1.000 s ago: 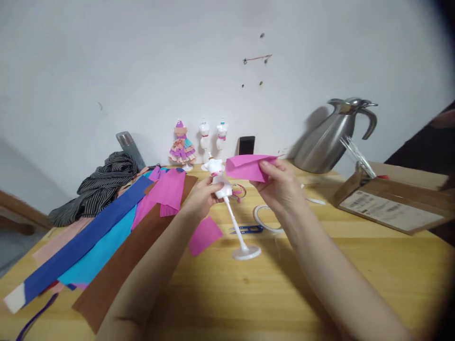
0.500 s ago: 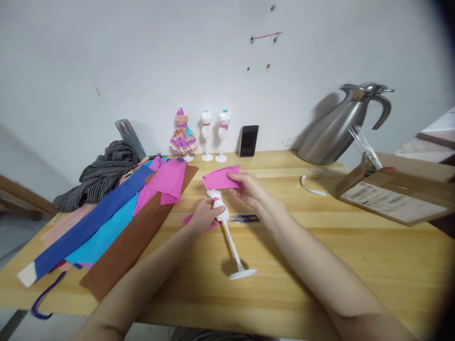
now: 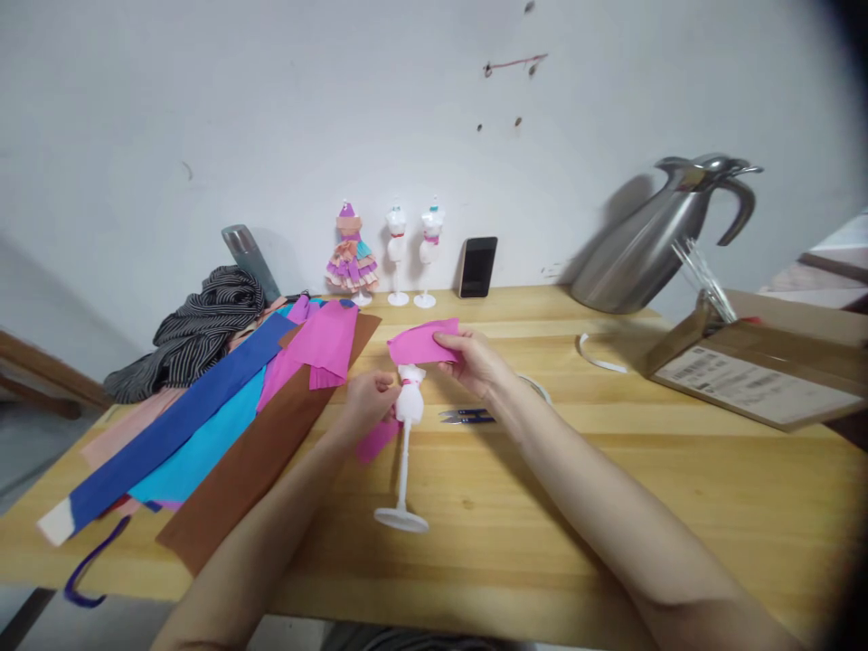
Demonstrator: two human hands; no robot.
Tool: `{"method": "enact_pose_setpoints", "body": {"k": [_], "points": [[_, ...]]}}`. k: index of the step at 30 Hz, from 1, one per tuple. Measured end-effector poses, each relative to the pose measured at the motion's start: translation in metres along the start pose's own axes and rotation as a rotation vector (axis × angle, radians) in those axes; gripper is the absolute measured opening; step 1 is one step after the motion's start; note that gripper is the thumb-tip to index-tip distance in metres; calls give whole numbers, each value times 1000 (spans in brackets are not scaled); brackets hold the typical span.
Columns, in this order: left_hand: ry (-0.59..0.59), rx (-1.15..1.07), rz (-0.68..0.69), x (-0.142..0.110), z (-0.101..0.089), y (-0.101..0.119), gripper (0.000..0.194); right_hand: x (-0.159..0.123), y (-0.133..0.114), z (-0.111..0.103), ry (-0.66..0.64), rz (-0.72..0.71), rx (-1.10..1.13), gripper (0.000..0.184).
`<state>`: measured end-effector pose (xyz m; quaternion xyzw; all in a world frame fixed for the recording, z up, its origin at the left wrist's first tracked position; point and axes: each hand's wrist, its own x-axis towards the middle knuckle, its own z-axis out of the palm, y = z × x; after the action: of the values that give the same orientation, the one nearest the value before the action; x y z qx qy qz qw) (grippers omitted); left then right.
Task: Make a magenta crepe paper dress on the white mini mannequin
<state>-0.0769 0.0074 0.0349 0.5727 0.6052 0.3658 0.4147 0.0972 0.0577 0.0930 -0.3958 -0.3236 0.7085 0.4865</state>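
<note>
A small white doll dress form (image 3: 410, 404) with a pink band at its waist is in front of me, upright with its round base low. My left hand (image 3: 372, 400) is beside its torso, fingers curled in; whether they touch the form or pinch something is hidden. My right hand (image 3: 467, 360) pinches the right end of a pink fabric piece (image 3: 421, 342), just above the form's neck. Another pink fabric scrap (image 3: 378, 441) lies below my left hand. Blue thread snips (image 3: 467, 417) rest on the table right of the form.
Strips of fabric (image 3: 203, 416) and a striped cloth (image 3: 203, 325) cover the table's left. Dressed and plain doll forms (image 3: 397, 244) and a phone (image 3: 478, 268) stand by the wall. A steel jug (image 3: 637, 244) and cardboard box (image 3: 766, 371) stand right, near a white strip (image 3: 602, 362).
The dress form has swung from a slant to nearly upright, its base moving left. My left hand has shifted left from its front to its side. The right hand still holds the pink fabric.
</note>
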Motion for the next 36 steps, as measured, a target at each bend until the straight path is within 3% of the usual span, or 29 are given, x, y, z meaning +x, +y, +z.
{"method": "enact_pose_setpoints", "body": {"k": [6, 11, 17, 20, 23, 26, 32, 36], "points": [[-66, -189, -50, 0, -9, 10, 19, -1, 2, -1, -10, -11, -1, 8], [-226, -736, -42, 1, -15, 34, 50, -2, 5, 2, -22, -9, -5, 7], [-296, -850, -60, 0, -19, 53, 50, 0, 8, 0, -22, -43, -27, 7], [-205, -802, -55, 6, -24, 55, 48, 3, 11, -2, -29, -69, -57, 9], [-55, -701, -36, 17, -27, 51, 33, 5, 14, -3, -47, -107, -108, 12], [17, -644, -12, 27, -29, 49, 26, 8, 16, -5, -36, -176, -160, 17], [-59, -530, 2, 28, -26, 54, 37, 17, 16, -13, 26, -266, -237, 24], [-63, -288, 28, 33, -29, 50, 41, 22, 18, -19, 42, -266, -269, 24]]}}
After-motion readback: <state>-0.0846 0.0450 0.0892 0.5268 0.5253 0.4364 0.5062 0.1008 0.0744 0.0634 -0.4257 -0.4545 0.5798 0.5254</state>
